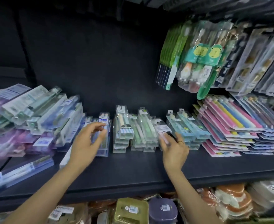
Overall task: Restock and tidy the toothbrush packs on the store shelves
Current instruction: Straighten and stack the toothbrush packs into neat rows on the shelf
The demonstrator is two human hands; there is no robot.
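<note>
A: Head view: what do the hands hold?

B: The left hand (86,141), fingers loosely curled, reaches onto a clear toothbrush pack (103,136) at 11 o'clock on the dark shelf (133,168). The right hand (175,147) pinches a pink-and-black pack (163,132) on a stack at 1 o'clock.

A: And doing this step well?

B: Probably square each pack flush with its stack, labels forward, then straighten the jumbled pile (36,113) at 9 o'clock.
</note>
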